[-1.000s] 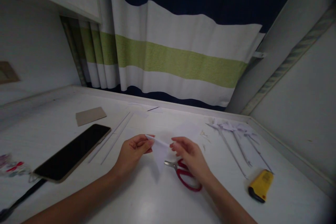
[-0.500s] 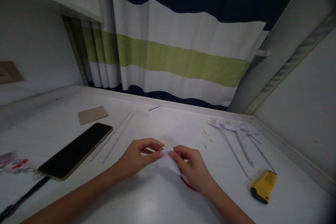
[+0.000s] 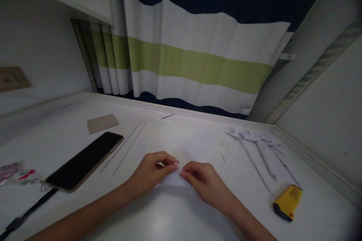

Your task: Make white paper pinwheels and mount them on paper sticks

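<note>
My left hand [image 3: 151, 173] and my right hand [image 3: 206, 184] meet over a small folded piece of white paper [image 3: 173, 179] lying on the white desk [image 3: 158, 218]. Both hands pinch the paper's top edge with thumb and fingertips, almost touching each other. The paper lies flat under the fingers. The red-handled scissors seen earlier are hidden under my right hand.
A black phone [image 3: 85, 161] lies at the left with a cable. A brown card [image 3: 102, 123] sits behind it. Thin white sticks [image 3: 128, 146] lie mid-desk. Paper-topped sticks [image 3: 258, 150] and a yellow cutter [image 3: 287, 202] are at the right. A white sheet [image 3: 198, 144] lies behind the hands.
The paper was held stretched in the air between my hands; they have come together and lowered it flat onto the desk, covering the scissors.
</note>
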